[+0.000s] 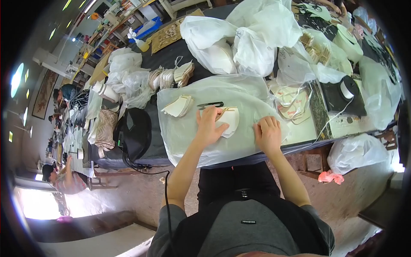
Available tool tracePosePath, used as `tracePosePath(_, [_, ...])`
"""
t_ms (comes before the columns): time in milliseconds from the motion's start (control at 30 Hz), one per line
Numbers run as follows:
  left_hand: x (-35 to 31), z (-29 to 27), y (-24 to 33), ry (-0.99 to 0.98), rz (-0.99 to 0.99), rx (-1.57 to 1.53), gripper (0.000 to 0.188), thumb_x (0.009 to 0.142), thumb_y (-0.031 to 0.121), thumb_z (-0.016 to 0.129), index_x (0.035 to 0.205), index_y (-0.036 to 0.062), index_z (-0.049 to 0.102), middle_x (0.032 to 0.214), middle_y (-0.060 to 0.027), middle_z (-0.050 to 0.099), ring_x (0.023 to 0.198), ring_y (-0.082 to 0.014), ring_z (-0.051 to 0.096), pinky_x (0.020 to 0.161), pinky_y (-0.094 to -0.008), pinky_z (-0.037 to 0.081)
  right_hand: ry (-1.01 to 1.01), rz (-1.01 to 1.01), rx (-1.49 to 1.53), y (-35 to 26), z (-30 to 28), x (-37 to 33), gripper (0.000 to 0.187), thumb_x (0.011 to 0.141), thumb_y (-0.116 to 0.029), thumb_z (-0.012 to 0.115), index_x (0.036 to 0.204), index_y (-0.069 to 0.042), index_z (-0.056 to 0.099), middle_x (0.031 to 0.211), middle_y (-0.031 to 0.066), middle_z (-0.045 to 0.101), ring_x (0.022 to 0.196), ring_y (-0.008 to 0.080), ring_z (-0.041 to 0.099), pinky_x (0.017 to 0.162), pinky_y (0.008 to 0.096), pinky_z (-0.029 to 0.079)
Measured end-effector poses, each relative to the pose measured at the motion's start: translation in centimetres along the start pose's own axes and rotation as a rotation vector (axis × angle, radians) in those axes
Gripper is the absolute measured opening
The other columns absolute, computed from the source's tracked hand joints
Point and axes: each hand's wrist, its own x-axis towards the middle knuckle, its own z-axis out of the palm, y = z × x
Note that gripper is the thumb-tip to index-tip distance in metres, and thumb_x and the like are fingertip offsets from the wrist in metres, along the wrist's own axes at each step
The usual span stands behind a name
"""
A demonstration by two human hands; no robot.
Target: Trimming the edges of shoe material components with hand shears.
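A translucent plastic bag (190, 147) lies flat across the table in front of me. On it, my left hand (209, 127) grips the left edge of a small stack of white curved cut pieces (231, 123), thumb on top. Just beyond the fingers lies a dark pen-like tool (209, 104). To the left, another fanned stack of cream pieces (178, 106) rests on the same bag. My right hand (269, 133) sits on the bag's right part with its fingers curled; whatever is under them is hidden.
Tied bundles of pieces (171, 77) and full plastic bags (252, 47) stand at the back. A black rounded object (134, 130) lies left, its cable (150, 172) running toward me. At right are a black block with white tape (343, 96) and a bag (356, 152) below the table.
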Motion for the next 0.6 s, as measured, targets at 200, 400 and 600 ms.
tracePosePath(200, [-0.8, 0.2, 1.6, 0.358, 0.335, 0.237, 0.036, 0.076, 0.018, 0.078, 0.103, 0.0078, 0.056, 0.110, -0.0106, 0.062, 0.119, -0.0305, 0.054, 0.111, -0.0562, 0.027, 0.090, 0.029, -0.006, -0.6, 0.4, 0.0, 0.015, 0.082, -0.012, 0.070, 0.080, -0.005, 0.057, 0.086, 0.0091, 0.059, 0.089, 0.0296, 0.058, 0.078, 0.0408, 0.045])
tracePosePath(400, [-1.6, -4.0, -1.9, 0.154, 0.047, -0.992, 0.033, 0.096, 0.011, 0.061, 0.128, 0.0064, 0.054, 0.114, -0.0062, 0.066, 0.104, -0.0184, 0.064, 0.086, -0.0327, 0.053, 0.117, 0.053, 0.049, -0.7, 0.5, -0.1, 0.016, 0.084, -0.011, 0.072, 0.080, -0.003, 0.058, 0.088, 0.0100, 0.063, 0.079, 0.0292, 0.061, 0.072, 0.0395, 0.048])
tracePosePath(600, [-4.2, -3.0, -4.7, -0.025, -0.469, -1.141, 0.042, 0.102, 0.021, 0.053, 0.140, 0.0074, 0.044, 0.127, -0.0123, 0.061, 0.112, -0.0285, 0.063, 0.092, -0.0482, 0.056, -0.220, 0.250, 0.689, -5.5, -0.6, 1.3, 0.010, 0.091, -0.006, 0.065, 0.086, 0.001, 0.059, 0.105, 0.0126, 0.067, 0.076, 0.0158, 0.063, 0.065, 0.0293, 0.050])
